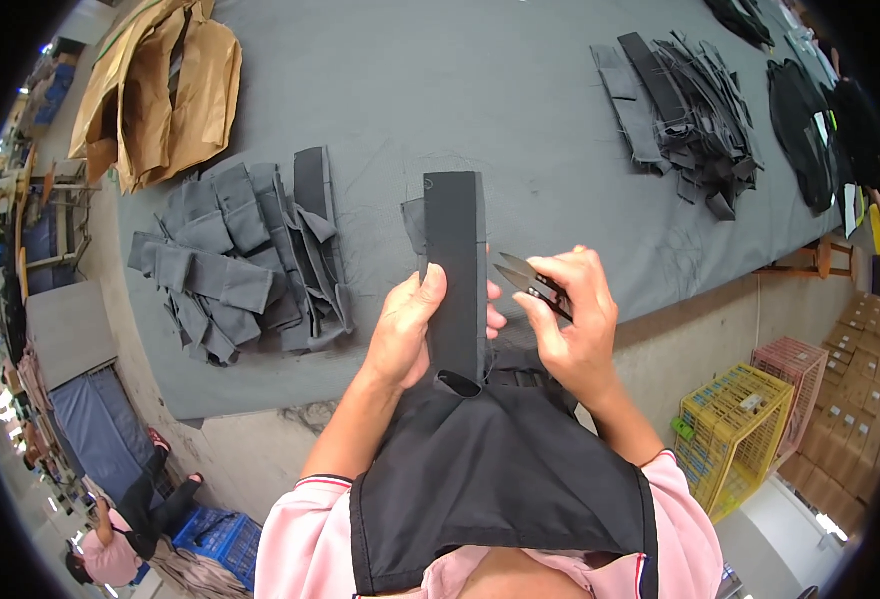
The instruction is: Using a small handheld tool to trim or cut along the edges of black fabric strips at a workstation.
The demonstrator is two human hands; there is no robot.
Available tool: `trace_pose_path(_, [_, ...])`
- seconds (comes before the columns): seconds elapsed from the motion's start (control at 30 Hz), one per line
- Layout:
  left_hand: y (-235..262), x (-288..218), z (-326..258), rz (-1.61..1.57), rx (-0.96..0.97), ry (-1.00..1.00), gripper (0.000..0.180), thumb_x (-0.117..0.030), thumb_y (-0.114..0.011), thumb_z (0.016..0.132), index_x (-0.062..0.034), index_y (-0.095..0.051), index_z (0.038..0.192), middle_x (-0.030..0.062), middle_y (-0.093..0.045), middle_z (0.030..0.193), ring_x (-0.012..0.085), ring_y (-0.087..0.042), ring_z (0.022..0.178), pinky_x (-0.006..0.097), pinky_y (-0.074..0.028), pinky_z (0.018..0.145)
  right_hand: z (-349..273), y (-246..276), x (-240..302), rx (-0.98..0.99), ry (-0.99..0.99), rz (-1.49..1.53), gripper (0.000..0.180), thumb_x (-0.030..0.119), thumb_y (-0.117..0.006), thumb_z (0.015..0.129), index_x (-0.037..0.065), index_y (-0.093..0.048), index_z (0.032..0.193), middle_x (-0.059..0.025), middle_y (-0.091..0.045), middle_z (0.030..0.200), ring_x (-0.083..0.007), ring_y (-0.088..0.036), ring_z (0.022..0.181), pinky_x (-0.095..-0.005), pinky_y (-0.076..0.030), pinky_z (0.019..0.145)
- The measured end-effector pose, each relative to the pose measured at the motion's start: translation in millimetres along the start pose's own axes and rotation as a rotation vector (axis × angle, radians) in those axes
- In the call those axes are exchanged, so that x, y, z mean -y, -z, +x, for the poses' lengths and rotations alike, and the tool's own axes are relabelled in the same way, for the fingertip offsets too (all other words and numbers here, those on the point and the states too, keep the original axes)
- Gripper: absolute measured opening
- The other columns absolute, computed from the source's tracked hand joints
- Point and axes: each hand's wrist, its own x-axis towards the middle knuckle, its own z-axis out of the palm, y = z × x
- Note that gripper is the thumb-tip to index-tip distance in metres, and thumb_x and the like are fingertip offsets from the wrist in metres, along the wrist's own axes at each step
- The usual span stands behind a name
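My left hand (pixel 410 324) grips a long black fabric strip (pixel 455 260), holding it upright over the edge of the grey table (pixel 460 90). The strip's lower end curls near my thumb, and more black cloth (pixel 490 469) hangs over my lap. My right hand (pixel 575 314) holds small thread snips (pixel 525 278), their open blades pointing left and almost touching the strip's right edge.
A pile of dark grey fabric pieces (pixel 245 260) lies left of my hands. Another heap of dark strips (pixel 685 110) sits at the far right, with brown paper (pixel 160 85) at the far left. Yellow (pixel 730 434) and pink (pixel 795 369) crates stand on the floor to the right. A person (pixel 120 539) crouches at the lower left.
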Motion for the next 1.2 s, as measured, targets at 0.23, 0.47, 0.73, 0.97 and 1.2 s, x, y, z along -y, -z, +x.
trace_pose_path(0.23, [-2, 2, -4, 0.076, -0.052, 0.011, 0.049, -0.043, -0.041, 0.097, 0.0035, -0.051, 0.106, 0.0152, -0.062, 0.095, 0.0219, -0.065, 0.074, 0.035, -0.056, 0.067, 9, -7, -3, -0.026, 0.152, -0.136, 0.031, 0.005, -0.074, 0.068, 0.007, -0.062, 0.097, -0.0053, -0.055, 0.081, -0.0200, -0.055, 0.059, -0.0312, -0.044, 0.051])
trace_pose_path(0.47, [1, 2, -4, 0.062, -0.044, 0.019, 0.046, -0.041, -0.041, 0.097, 0.0036, -0.054, 0.099, 0.0146, -0.063, 0.086, 0.0206, -0.064, 0.068, 0.032, -0.054, 0.062, 5, -8, -10, -0.057, 0.205, -0.134, 0.028, 0.005, -0.074, 0.067, 0.006, -0.063, 0.093, -0.0050, -0.054, 0.074, -0.0194, -0.054, 0.056, -0.0302, -0.042, 0.049])
trace_pose_path(0.73, [7, 6, -6, 0.058, -0.046, 0.047, 0.047, -0.041, -0.042, 0.097, 0.0049, -0.055, 0.096, 0.0137, -0.063, 0.080, 0.0199, -0.064, 0.064, 0.031, -0.054, 0.059, 0, -4, -3, -0.015, 0.166, -0.184, 0.027, 0.002, -0.073, 0.067, 0.005, -0.065, 0.093, -0.0059, -0.055, 0.075, -0.0197, -0.054, 0.057, -0.0304, -0.045, 0.054])
trace_pose_path(0.97, [9, 7, -7, 0.047, -0.053, 0.078, 0.045, -0.039, -0.044, 0.097, 0.0048, -0.054, 0.097, 0.0143, -0.064, 0.083, 0.0199, -0.064, 0.063, 0.031, -0.054, 0.058, -2, 0, -2, 0.010, 0.221, -0.254, 0.028, 0.001, -0.073, 0.067, 0.005, -0.066, 0.093, -0.0059, -0.056, 0.073, -0.0200, -0.055, 0.056, -0.0349, -0.051, 0.076])
trace_pose_path(1.2, [11, 5, -6, 0.078, -0.012, 0.108, 0.044, -0.039, -0.044, 0.097, 0.0044, -0.052, 0.100, 0.0147, -0.064, 0.085, 0.0203, -0.064, 0.063, 0.032, -0.054, 0.058, -9, 2, -6, 0.022, 0.090, -0.108, 0.027, -0.003, -0.071, 0.069, 0.003, -0.066, 0.094, -0.0067, -0.056, 0.075, -0.0159, -0.056, 0.061, -0.0307, -0.050, 0.071])
